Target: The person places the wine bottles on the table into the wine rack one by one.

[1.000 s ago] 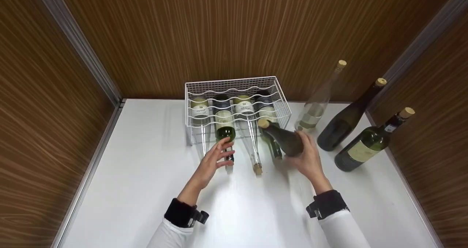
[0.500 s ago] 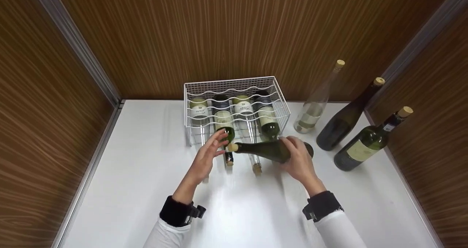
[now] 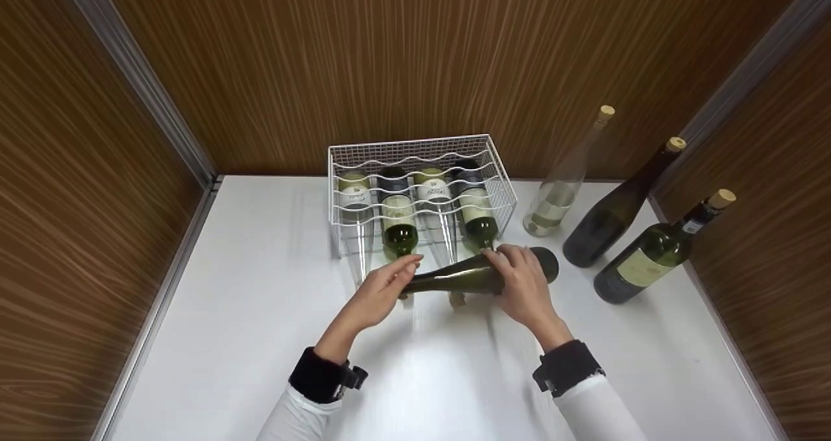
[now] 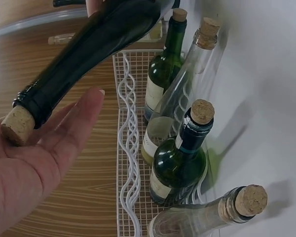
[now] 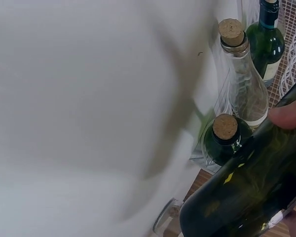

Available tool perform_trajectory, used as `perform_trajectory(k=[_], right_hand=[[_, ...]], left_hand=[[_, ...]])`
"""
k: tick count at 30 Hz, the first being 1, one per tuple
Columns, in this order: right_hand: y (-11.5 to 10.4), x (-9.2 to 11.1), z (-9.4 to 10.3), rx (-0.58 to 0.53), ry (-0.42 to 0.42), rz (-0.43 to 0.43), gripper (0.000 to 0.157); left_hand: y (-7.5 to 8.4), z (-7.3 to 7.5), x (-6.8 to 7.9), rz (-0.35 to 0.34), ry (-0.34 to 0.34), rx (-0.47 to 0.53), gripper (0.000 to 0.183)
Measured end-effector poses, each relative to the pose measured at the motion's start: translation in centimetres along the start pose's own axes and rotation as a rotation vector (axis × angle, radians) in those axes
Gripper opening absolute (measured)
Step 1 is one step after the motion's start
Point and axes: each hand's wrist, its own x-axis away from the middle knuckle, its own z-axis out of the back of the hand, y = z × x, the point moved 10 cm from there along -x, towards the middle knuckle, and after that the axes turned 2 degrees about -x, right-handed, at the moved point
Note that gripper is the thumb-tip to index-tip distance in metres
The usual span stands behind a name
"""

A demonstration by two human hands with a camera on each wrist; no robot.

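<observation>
My right hand grips the body of a dark green wine bottle, held sideways over the table in front of the wire rack. Its base points right and its neck left. At the neck end is my left hand, fingers extended behind the neck. In the left wrist view the bottle's cork lies at the left palm. A white wire wine rack holds several corked bottles lying with necks toward me, green ones like this green bottle alternating with clear ones like this clear bottle.
Three corked bottles stand upright to the right: a clear bottle, a dark bottle and a labelled green bottle. Wood-patterned panels enclose the white table at the back and sides.
The right hand has swung the bottle from tilted to nearly level, its neck now pointing left and lower. The left hand has come to the neck end. The rack's bottles stay put.
</observation>
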Motion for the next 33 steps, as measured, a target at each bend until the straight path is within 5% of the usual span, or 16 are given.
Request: perform_trajectory(k=[12, 25, 33], right_hand=[[-1.1, -0.3, 0.4, 0.103, 0.022, 0.079, 0.075], [-2.8, -0.6, 1.2, 0.174, 0.063, 0.144, 0.068], [-3.4, -1.0, 1.9, 0.209, 0.068, 0.17, 0.065]], left_hand=[[-0.9, -1.5, -0.2, 0.0, -0.083, -0.347, 0.037], [-2.4, -4.3, 0.2, 0.106, -0.306, -0.186, 0.017], [-2.4, -3.7, -0.1, 0.052, -0.177, -0.228, 0.024]])
